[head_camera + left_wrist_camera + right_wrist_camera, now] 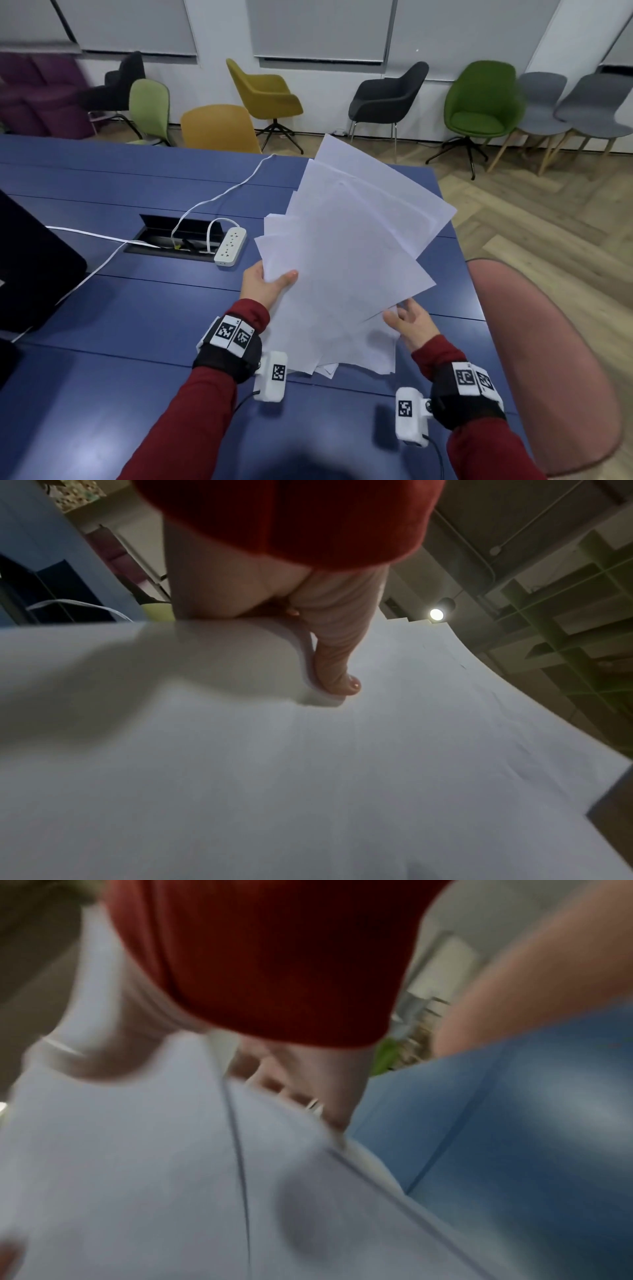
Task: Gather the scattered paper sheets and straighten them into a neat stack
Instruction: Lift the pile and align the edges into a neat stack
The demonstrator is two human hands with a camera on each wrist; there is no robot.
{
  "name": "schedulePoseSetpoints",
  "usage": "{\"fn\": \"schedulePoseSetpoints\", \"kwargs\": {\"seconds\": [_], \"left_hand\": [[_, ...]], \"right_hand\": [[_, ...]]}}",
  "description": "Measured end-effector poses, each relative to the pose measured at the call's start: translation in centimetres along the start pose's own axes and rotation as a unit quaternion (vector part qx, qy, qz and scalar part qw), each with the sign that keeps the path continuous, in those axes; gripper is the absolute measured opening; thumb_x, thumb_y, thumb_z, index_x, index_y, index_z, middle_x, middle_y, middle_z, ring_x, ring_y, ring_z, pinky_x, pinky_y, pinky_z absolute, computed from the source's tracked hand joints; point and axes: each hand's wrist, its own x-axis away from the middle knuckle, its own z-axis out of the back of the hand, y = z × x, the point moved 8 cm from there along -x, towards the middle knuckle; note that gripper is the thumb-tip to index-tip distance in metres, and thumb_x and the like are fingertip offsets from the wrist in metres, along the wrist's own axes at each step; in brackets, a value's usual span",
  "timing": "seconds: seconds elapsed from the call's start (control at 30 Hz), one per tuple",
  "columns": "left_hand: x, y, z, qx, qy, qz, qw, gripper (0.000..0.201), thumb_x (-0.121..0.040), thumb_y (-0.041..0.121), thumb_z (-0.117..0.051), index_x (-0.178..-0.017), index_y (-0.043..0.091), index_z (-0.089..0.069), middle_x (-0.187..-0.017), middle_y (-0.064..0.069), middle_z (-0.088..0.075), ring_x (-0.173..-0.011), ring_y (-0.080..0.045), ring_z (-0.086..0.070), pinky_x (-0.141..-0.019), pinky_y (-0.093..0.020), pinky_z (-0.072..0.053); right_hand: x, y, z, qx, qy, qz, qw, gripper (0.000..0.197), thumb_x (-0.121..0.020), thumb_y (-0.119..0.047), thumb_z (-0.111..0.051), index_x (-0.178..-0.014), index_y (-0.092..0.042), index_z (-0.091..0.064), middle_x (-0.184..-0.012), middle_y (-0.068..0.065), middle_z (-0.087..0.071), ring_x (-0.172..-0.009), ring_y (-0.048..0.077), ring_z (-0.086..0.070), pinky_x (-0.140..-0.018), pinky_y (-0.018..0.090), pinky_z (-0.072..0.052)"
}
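Paper sheets (346, 260) are fanning out unevenly at centre frame, raised above the blue worktop (137, 342). The left hand (265, 286) is pinching their left edge, thumb on top, apparently to carry the bundle. The right hand (411, 322), fingers (406, 308) spread wide, is touching the lower right corner, seemingly to square the edges.
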Motion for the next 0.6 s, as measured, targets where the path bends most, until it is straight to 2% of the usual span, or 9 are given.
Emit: {"fn": "schedulePoseSetpoints", "kwargs": {"seconds": [0.07, 0.13, 0.2, 0.23, 0.27, 0.33, 0.4, 0.5, 0.6], "left_hand": [[0.0, 0.0, -0.5, -0.011, -0.015, 0.01, 1.0, 0.028, -0.075, 0.001, -0.074, -0.1, 0.009, -0.064, -0.088, 0.003, -0.068, -0.073, -0.007, -0.067, -0.062, -0.01, -0.053], [-0.1, 0.0, -1.0, -0.039, -0.037, 0.02, 0.998, 0.033, -0.069, 0.001, -0.079, -0.095, 0.014, -0.065, -0.089, 0.002, -0.069, -0.078, -0.009, -0.066, -0.072, -0.018, -0.053], [-0.2, 0.4, -1.5, -0.061, -0.059, 0.022, 0.996, 0.04, -0.064, -0.004, -0.081, -0.094, 0.017, -0.064, -0.092, 0.003, -0.068, -0.083, -0.011, -0.066, -0.085, -0.026, -0.052], [-0.2, 0.8, -1.7, -0.062, -0.07, 0.018, 0.995, 0.043, -0.064, -0.006, -0.08, -0.097, 0.015, -0.063, -0.094, 0.002, -0.068, -0.083, -0.009, -0.067, -0.088, -0.027, -0.051], [-0.1, 1.2, -1.9, -0.056, -0.08, 0.011, 0.995, 0.046, -0.064, -0.007, -0.08, -0.102, 0.011, -0.062, -0.094, 0.002, -0.068, -0.081, -0.003, -0.067, -0.089, -0.025, -0.052], [0.0, 1.9, -2.2, -0.031, -0.095, -0.012, 0.995, 0.052, -0.064, -0.006, -0.08, -0.111, 0.002, -0.059, -0.094, 0.004, -0.067, -0.075, 0.009, -0.066, -0.081, -0.013, -0.053], [0.1, 2.5, -2.3, -0.005, -0.084, -0.038, 0.996, 0.061, -0.058, 0.005, -0.084, -0.114, 0.004, -0.06, -0.097, 0.001, -0.068, -0.081, 0.001, -0.066, -0.077, -0.012, -0.053], [0.3, 2.6, -2.6, -0.018, -0.073, -0.055, 0.996, 0.048, -0.057, 0.014, -0.084, -0.101, 0.015, -0.065, -0.094, -0.004, -0.066, -0.081, -0.012, -0.061, -0.077, -0.022, -0.052], [-0.4, 1.9, -4.0, -0.082, -0.115, -0.027, 0.99, 0.035, -0.067, 0.005, -0.082, -0.098, 0.005, -0.065, -0.09, -0.008, -0.066, -0.075, -0.012, -0.059, -0.067, -0.01, -0.049]], "right_hand": [[-0.2, -1.2, 0.1, 0.064, 0.061, 0.039, 0.995, 0.02, -0.084, -0.002, -0.064, -0.103, -0.001, -0.059, -0.097, 0.006, -0.063, -0.078, 0.014, -0.059, -0.06, 0.002, -0.046], [-0.2, -2.8, 0.9, 0.045, 0.138, 0.08, 0.986, 0.026, -0.085, -0.002, -0.063, -0.109, 0.007, -0.06, -0.103, 0.006, -0.061, -0.078, 0.01, -0.06, -0.065, 0.001, -0.048], [0.1, -4.2, 1.6, 0.052, 0.21, 0.09, 0.972, 0.034, -0.083, -0.01, -0.067, -0.103, 0.017, -0.06, -0.104, 0.017, -0.066, -0.091, 0.023, -0.065, -0.084, 0.027, -0.056], [0.3, -4.9, 1.8, 0.051, 0.228, 0.091, 0.968, 0.044, -0.082, -0.016, -0.069, -0.098, 0.023, -0.058, -0.102, 0.029, -0.068, -0.094, 0.033, -0.067, -0.086, 0.038, -0.053], [0.4, -5.6, 1.8, 0.037, 0.227, 0.1, 0.968, 0.05, -0.081, -0.02, -0.071, -0.095, 0.026, -0.056, -0.099, 0.037, -0.065, -0.092, 0.036, -0.068, -0.083, 0.038, -0.054], [0.7, -7.3, 1.9, 0.009, 0.226, 0.133, 0.965, 0.043, -0.083, -0.018, -0.069, -0.098, 0.02, -0.06, -0.096, 0.029, -0.068, -0.076, 0.009, -0.07, -0.067, 0.012, -0.053], [0.8, -8.2, 1.8, -0.026, 0.201, 0.158, 0.966, 0.031, -0.082, -0.02, -0.069, -0.102, 0.003, -0.063, -0.092, 0.004, -0.064, -0.064, -0.016, -0.06, -0.059, -0.004, -0.042], [0.5, -6.6, 2.2, -0.005, 0.205, 0.14, 0.969, 0.042, -0.081, -0.015, -0.07, -0.118, 0.001, -0.056, -0.107, 0.002, -0.056, -0.096, 0.005, -0.058, -0.065, -0.008, -0.038], [0.4, -4.9, 2.4, 0.017, 0.213, 0.103, 0.971, 0.036, -0.079, -0.011, -0.072, -0.108, 0.0, -0.055, -0.108, 0.009, -0.059, -0.095, 0.012, -0.057, -0.072, 0.005, -0.043]]}}
